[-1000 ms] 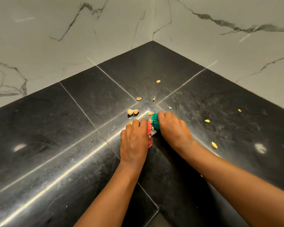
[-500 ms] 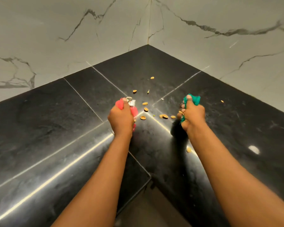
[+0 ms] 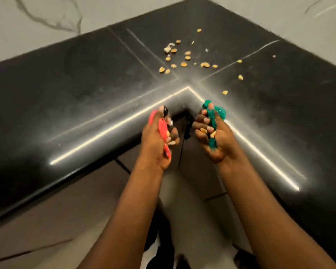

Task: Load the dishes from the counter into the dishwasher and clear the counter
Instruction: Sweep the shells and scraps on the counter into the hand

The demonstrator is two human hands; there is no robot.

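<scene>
Scraps (image 3: 184,58): small tan/yellow bits, loosely scattered on the black counter (image 3: 76,80) near the inside corner where the tile seams cross. Most sit in a cluster behind the seam junction; a few strays lie to the right, one just beyond the green cloth. All of these are farther from the camera than both hands, not touching either.

Left hand (image 3: 158,141): fingers curled tight around a crumpled red cloth (image 3: 163,133), which runs through the fist and sticks out top and bottom. A small dark shiny item is pinched at the top of the fist; can't tell what it is. A pale bit or two shows at the fingers.

Right hand (image 3: 214,139): fingers curled around a bunched green cloth (image 3: 213,115), palm turned partly up. A couple of tan scraps are caught between the fingers and the cloth.

Both fists are raised over the counter's inner front edge, side by side with a gap between them, well short of the main scatter. Bright light strips reflect along the counter edge. White marbled wall (image 3: 47,14) behind. Light floor below.
</scene>
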